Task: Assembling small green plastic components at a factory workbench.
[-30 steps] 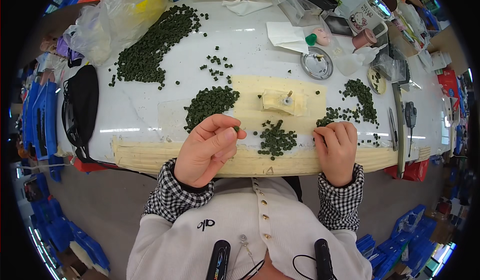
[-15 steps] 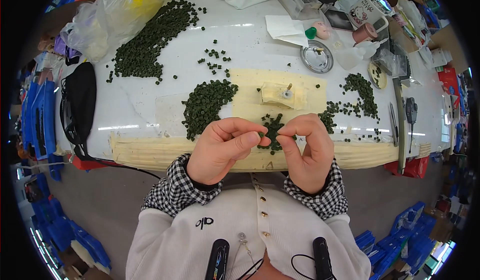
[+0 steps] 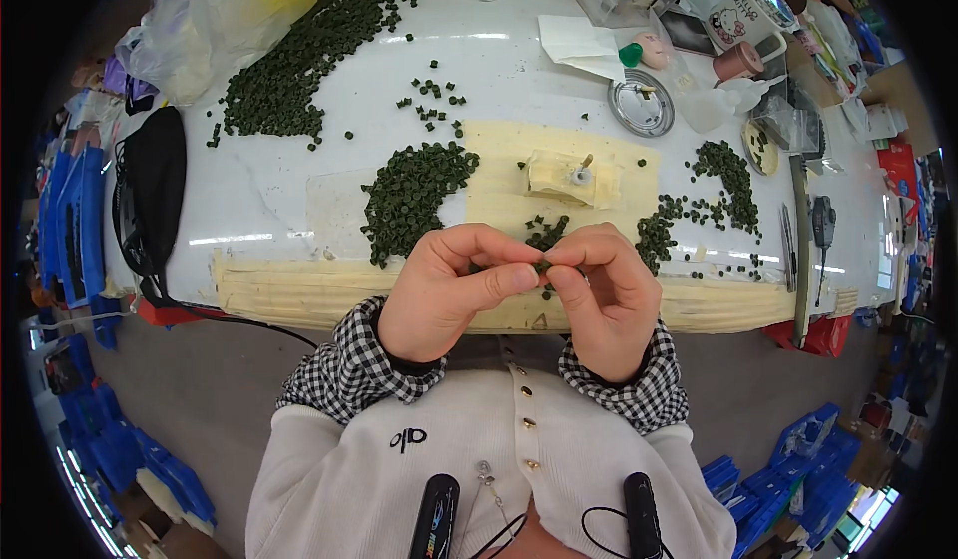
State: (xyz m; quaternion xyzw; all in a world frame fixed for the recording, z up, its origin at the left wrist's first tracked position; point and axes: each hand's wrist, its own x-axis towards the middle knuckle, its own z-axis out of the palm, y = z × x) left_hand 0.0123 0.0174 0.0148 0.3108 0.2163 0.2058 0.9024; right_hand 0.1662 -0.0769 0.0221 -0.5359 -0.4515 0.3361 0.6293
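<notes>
Over the table's front edge my left hand (image 3: 439, 294) and my right hand (image 3: 609, 299) meet fingertip to fingertip, both closed in a pinch. Between them sits one small dark green part (image 3: 542, 267), mostly covered by the fingers. A small heap of like green parts (image 3: 547, 230) lies just beyond the fingertips on a yellow sheet (image 3: 489, 185). Farther back on that sheet stands a tape-wrapped block (image 3: 569, 180) with a short upright peg. A bigger pile of green parts (image 3: 414, 195) lies to the left of the hands.
Another large pile (image 3: 289, 75) spreads at the far left near plastic bags (image 3: 190, 55). Scattered parts (image 3: 723, 180), a round metal lid (image 3: 641, 105), a thread spool (image 3: 738, 62) and a mug (image 3: 746, 20) are on the right. Tweezers (image 3: 787, 245) lie by the right edge, a black bag (image 3: 155, 195) at left.
My two hands have come together, the right fingertips now meeting the left ones at the green part. The whole view has shifted slightly.
</notes>
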